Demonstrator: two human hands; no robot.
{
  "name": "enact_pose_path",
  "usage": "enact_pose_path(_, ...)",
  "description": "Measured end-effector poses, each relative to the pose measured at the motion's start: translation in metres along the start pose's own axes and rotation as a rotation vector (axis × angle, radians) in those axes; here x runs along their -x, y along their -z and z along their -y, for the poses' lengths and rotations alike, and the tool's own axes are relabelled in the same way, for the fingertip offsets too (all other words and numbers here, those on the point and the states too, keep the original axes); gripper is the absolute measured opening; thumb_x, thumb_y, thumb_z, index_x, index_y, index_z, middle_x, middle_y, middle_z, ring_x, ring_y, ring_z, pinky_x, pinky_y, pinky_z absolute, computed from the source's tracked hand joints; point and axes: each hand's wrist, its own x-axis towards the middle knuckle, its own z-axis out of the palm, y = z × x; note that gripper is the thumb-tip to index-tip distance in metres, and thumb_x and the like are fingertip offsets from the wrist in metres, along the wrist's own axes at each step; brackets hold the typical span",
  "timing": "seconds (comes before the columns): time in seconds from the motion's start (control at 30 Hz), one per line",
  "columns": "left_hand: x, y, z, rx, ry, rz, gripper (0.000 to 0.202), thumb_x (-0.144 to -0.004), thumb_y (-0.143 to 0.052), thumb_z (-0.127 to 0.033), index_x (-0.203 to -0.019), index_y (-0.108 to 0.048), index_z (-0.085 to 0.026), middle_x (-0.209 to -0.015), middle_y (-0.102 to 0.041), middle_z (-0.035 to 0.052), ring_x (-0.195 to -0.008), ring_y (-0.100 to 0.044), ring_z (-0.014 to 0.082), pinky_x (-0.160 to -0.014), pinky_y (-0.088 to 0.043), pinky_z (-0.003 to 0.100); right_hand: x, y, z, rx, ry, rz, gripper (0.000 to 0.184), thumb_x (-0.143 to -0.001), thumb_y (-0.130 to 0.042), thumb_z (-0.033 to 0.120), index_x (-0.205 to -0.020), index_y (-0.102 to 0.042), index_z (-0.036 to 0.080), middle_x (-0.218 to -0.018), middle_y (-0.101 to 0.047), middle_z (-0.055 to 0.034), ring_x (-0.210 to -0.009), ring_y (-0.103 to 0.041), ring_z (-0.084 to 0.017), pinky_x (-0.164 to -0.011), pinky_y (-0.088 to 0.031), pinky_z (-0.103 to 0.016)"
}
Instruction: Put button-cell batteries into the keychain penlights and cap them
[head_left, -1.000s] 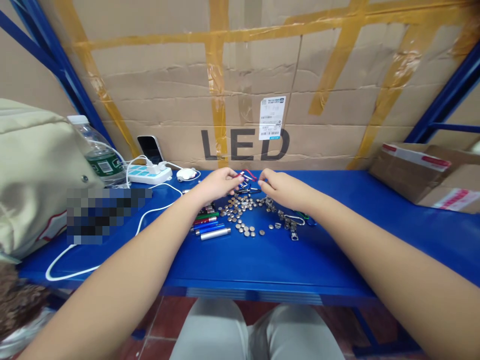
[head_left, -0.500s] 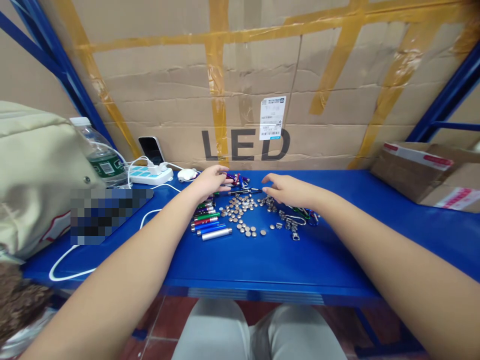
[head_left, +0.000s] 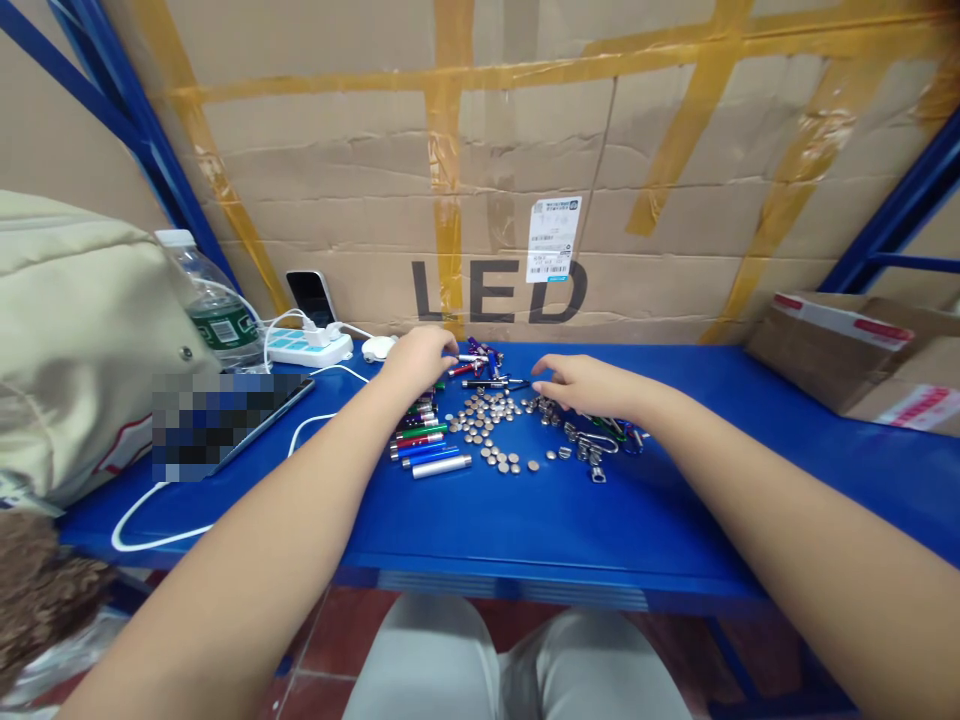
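My left hand (head_left: 421, 356) is over the back of a row of small coloured metal tubes (head_left: 429, 434), its fingers curled and closed. Whatever is in those fingers, if anything, is hidden; a silver-white tube (head_left: 474, 358) lies right by their tips. My right hand (head_left: 576, 382) is above the metal clips with thumb and fingers apart, and I see nothing in it. Between the hands, many button cells (head_left: 484, 412) are scattered over the table. Silver clips (head_left: 583, 440) and carabiners (head_left: 606, 430) lie under and in front of my right hand. More coloured tubes (head_left: 486, 352) form a pile behind.
A large taped carton (head_left: 360, 200) stands along the blue table's (head_left: 525, 530) back. To the left are a cream bag (head_left: 82, 330), a water bottle (head_left: 217, 310), a power strip (head_left: 300, 347), a phone (head_left: 311, 298) and white cables. An open cardboard box (head_left: 832, 350) sits at right.
My left hand's fingers, stretched and spread before, have curled in. The right hand has stayed near the clips. The whole view has shifted slightly.
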Motion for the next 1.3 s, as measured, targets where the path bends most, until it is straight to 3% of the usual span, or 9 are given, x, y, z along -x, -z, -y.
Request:
enact_pose_path(0.2,0.008,0.021,0.016,-0.162,0.024,0.198,0.010,-0.072,-0.070,-0.026,-0.079,-0.077,-0.023,-0.086,-0.076,0.0041,-0.078,-0.065,0.0208,-0.074,-0.047,0.029,0.001,0.004,0.001,0.052,0.036,-0.023,0.031,-0.089,-0.054,0.035,-0.113,-0.065,0.019,-0.091,-0.071,-0.0065,-0.080,-0.064,-0.019,-0.065,-0.045,-0.029)
enact_pose_path(0.43,0.010,0.020,0.012,-0.255,0.011,0.351,0.021,-0.075,-0.067,-0.028,-0.093,-0.078,-0.024,-0.095,-0.077,0.0036,-0.079,-0.066,0.0189,-0.071,-0.045,0.026,0.006,0.007,0.007,0.096,0.078,0.052,0.023,-0.077,-0.059,0.022,-0.096,-0.071,0.021,-0.087,-0.069,-0.0031,-0.076,-0.061,-0.017,-0.063,-0.043,-0.027)
enact_pose_path(0.6,0.012,0.025,0.008,-0.304,-0.002,0.330,0.022,-0.079,-0.065,-0.030,-0.096,-0.077,-0.021,-0.100,-0.075,0.0068,-0.085,-0.067,0.0224,-0.074,-0.046,0.030,0.006,0.005,0.009,0.117,0.153,-0.007,0.021,-0.078,-0.059,0.025,-0.094,-0.072,0.021,-0.087,-0.068,-0.0039,-0.077,-0.059,-0.017,-0.065,-0.043,-0.028)
enact_pose_path(0.7,0.014,0.029,-0.002,-0.265,-0.042,0.216,0.026,-0.083,-0.060,-0.031,-0.102,-0.074,-0.019,-0.108,-0.073,0.0076,-0.096,-0.066,0.0238,-0.080,-0.047,0.031,0.005,0.001,0.012,0.133,0.224,-0.045,0.020,-0.079,-0.060,0.024,-0.094,-0.072,0.021,-0.090,-0.067,-0.0049,-0.078,-0.059,-0.017,-0.068,-0.043,-0.028)
enact_pose_path(0.8,0.019,0.028,-0.018,-0.075,-0.128,0.084,0.029,-0.085,-0.060,-0.034,-0.105,-0.070,-0.017,-0.104,-0.073,0.0070,-0.094,-0.065,0.0211,-0.079,-0.047,0.029,0.003,-0.005,0.014,0.149,0.259,-0.034,0.019,-0.079,-0.059,0.020,-0.091,-0.074,0.021,-0.092,-0.067,-0.0050,-0.080,-0.059,-0.017,-0.071,-0.044,-0.027)
enact_pose_path(1.0,0.029,0.016,-0.046,0.224,-0.328,0.211,0.024,-0.082,-0.064,-0.034,-0.098,-0.067,-0.016,-0.093,-0.072,0.0045,-0.081,-0.064,0.0152,-0.073,-0.047,0.027,-0.006,-0.014,0.008,0.161,0.268,-0.032,0.022,-0.075,-0.058,0.013,-0.086,-0.074,0.021,-0.084,-0.070,-0.0034,-0.077,-0.061,-0.017,-0.067,-0.043,-0.025)
enact_pose_path(1.3,0.031,0.014,-0.049,0.342,-0.328,0.207,0.022,-0.082,-0.064,-0.033,-0.096,-0.065,-0.015,-0.088,-0.071,0.0039,-0.078,-0.062,0.0137,-0.071,-0.046,0.026,-0.012,-0.022,0.003,0.235,0.343,-0.065,0.023,-0.089,-0.050,0.020,-0.090,-0.073,0.017,-0.093,-0.072,-0.0084,-0.084,-0.063,-0.020,-0.074,-0.044,-0.029)
